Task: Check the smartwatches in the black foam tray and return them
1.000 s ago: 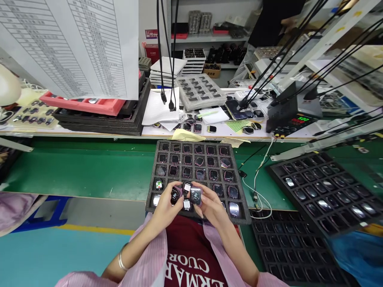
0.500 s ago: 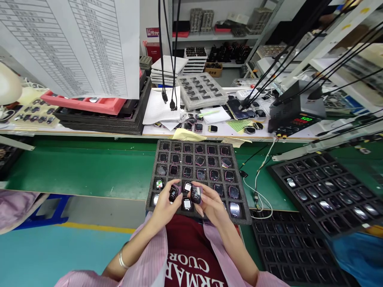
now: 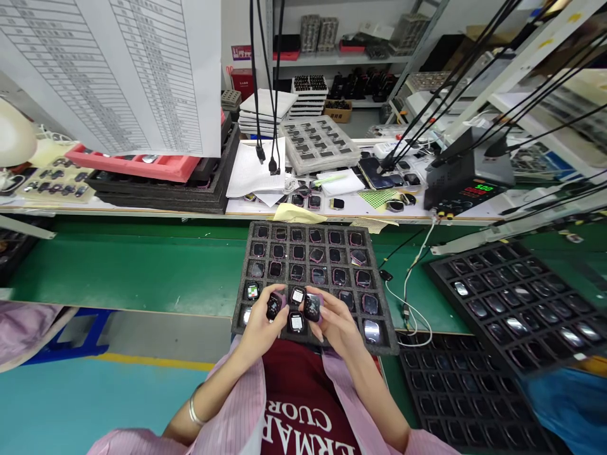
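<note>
Between the thumb and fingers of my left hand (image 3: 262,325) is a dark watch body (image 3: 274,305), its face turned up. My right hand (image 3: 337,321) grips another watch body (image 3: 312,307) with a purple edge. Both are held just above the near rows of a grey foam tray (image 3: 243,278), whose compartments hold many square watch bodies. Two watches with lit white screens, an upper one (image 3: 298,295) and a lower one (image 3: 296,322), lie in the tray between my hands. A watch with a green and red screen (image 3: 252,291) sits left of my left hand.
Black trays of watches (image 3: 516,303) lie at the right. A power supply (image 3: 467,174) stands on the white shelf (image 3: 190,215) beyond the tray. Cables hang overhead, and a white cable (image 3: 417,309) crosses the green bench (image 3: 133,265).
The watch in my right hand has tilted slightly, and its face shows more with less glare. My left hand and its watch have barely shifted.
</note>
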`<state>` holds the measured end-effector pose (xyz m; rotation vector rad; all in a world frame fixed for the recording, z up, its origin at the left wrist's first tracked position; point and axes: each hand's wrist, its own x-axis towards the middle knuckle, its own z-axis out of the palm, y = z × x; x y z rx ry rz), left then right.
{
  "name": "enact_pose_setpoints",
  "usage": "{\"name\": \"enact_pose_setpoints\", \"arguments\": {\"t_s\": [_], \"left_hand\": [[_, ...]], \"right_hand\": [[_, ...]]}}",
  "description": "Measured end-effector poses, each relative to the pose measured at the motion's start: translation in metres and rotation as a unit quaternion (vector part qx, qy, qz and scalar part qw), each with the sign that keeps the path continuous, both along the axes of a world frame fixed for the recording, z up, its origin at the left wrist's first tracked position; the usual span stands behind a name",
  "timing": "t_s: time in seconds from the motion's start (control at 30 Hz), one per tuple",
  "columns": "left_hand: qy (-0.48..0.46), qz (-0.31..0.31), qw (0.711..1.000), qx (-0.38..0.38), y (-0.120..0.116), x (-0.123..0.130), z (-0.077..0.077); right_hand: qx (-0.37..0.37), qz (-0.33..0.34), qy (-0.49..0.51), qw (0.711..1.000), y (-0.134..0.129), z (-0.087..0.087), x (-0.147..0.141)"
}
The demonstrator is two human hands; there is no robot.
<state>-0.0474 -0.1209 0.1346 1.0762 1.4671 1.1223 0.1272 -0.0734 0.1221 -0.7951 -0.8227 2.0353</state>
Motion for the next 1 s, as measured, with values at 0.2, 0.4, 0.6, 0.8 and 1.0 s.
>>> {"name": "enact_pose_setpoints", "arguments": {"t_s": [0.2,0.4,0.6,0.8,1.0], "left_hand": [[0.003,-0.001,1.000,0.004,0.000,0.001,0.002],[-0.021,0.003,1.000,-0.004,-0.002,0.002,0.004],[-0.025,0.035,0.999,0.020,-0.007,0.000,0.011],[-0.040,0.037,0.998,0.015,-0.009,-0.002,0.016],[-0.098,0.021,0.995,-0.026,-0.004,-0.003,0.010]], "right_hand": [[-0.001,-0.010,0.004,1.000,-0.001,0.000,-0.002],[0.013,-0.021,0.004,1.000,-0.003,0.006,0.000],[0.039,-0.009,0.009,0.999,-0.004,0.013,0.005],[0.044,0.001,0.031,0.999,-0.006,0.015,0.006],[0.022,0.042,0.005,0.999,-0.003,0.018,0.006]]}}
